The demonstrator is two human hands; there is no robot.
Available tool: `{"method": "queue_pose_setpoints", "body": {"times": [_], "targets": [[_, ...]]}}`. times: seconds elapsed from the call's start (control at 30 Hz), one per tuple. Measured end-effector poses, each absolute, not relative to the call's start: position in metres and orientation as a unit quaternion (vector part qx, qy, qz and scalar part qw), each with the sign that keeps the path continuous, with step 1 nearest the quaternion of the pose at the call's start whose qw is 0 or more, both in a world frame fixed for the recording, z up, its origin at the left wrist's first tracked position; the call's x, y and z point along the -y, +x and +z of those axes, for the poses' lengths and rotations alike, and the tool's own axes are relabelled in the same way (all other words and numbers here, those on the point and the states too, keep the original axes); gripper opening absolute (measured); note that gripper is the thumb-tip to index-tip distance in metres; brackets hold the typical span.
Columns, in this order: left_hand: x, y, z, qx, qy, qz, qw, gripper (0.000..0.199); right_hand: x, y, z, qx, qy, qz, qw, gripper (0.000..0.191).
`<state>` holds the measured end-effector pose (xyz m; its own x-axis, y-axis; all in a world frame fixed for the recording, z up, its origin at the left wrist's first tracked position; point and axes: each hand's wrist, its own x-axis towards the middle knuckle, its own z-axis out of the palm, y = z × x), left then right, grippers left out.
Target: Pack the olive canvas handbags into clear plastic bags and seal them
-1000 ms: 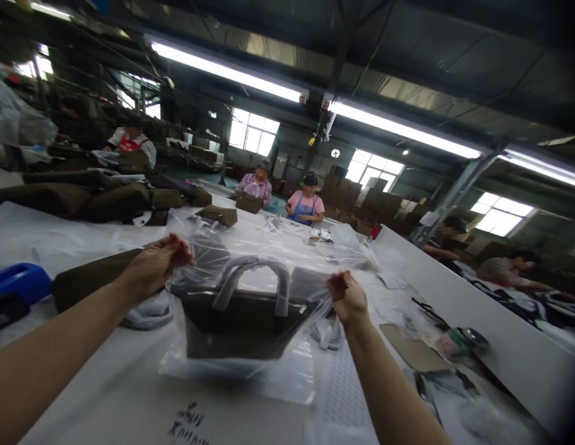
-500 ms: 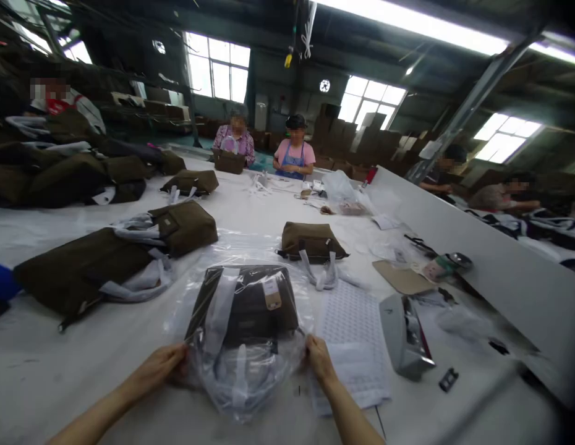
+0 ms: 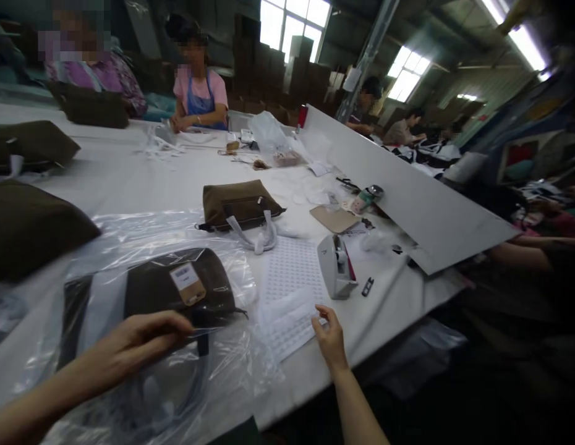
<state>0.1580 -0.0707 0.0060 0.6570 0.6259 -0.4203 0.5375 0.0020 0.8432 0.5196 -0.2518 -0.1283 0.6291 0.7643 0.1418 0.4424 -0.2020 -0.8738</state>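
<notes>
the left hand point(image 3: 141, 340) is laid across an olive bag point(image 3: 176, 293), which is enclosed in a clear plastic sleeve point(image 3: 130, 232) lying flat on the bench point(image 3: 106, 179) near its edge; the fingers are curved over the plastic, but whether it is pinched or only touched cannot be told. a paper tag point(image 3: 188, 283) is seen through the plastic on the bag, just above the left hand, and grey handles point(image 3: 176, 395) are seen looped in the lower part of the sleeve. the right hand point(image 3: 331, 339) is held open and empty, its fingers loosely curved, just beside a white perforated sheet point(image 3: 291, 296), with contact not clearly shown. a second olive bag point(image 3: 238, 204) is placed beyond the sleeve, with white straps point(image 3: 259, 235) trailing from it. a grey device point(image 3: 336, 267) and a small black clip point(image 3: 368, 286) are left to the right of the sheet, and a cardboard piece point(image 3: 332, 218) lies further along. a darker bag point(image 3: 32, 228) is partly seen at the left edge, and a co-worker in a blue apron point(image 3: 199, 93) is seated at the far end of the bench
</notes>
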Motion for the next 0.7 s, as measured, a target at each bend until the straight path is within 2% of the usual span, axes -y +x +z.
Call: {"method": "queue_pose_setpoints", "body": {"times": [0.07,0.17,0.33,0.47,0.63,0.7], "targets": [[0.066,0.230,0.002,-0.351,0.757,0.008,0.551,0.035,0.258,0.521,-0.138,0.453,-0.762,0.116,0.447,0.030],[0.060,0.307,-0.033,-0.331,0.807,-0.038,0.487,0.037,0.261,0.516,-0.149,0.511,-0.775,0.064,0.367,0.036],[0.053,0.345,-0.090,-0.360,0.831,-0.099,0.412,0.045,0.256,0.508,-0.162,0.502,-0.845,0.013,0.182,0.036],[0.048,0.335,-0.101,-0.383,0.822,-0.124,0.404,0.054,0.243,0.510,-0.165,0.462,-0.876,-0.013,0.140,0.035],[0.049,0.332,-0.117,-0.434,0.761,-0.109,0.470,0.028,0.232,0.518,-0.175,0.453,-0.882,-0.042,0.123,0.036],[0.053,0.335,-0.124,-0.449,0.722,-0.084,0.520,0.033,0.232,0.519,-0.176,0.458,-0.878,-0.051,0.132,0.036]]}}
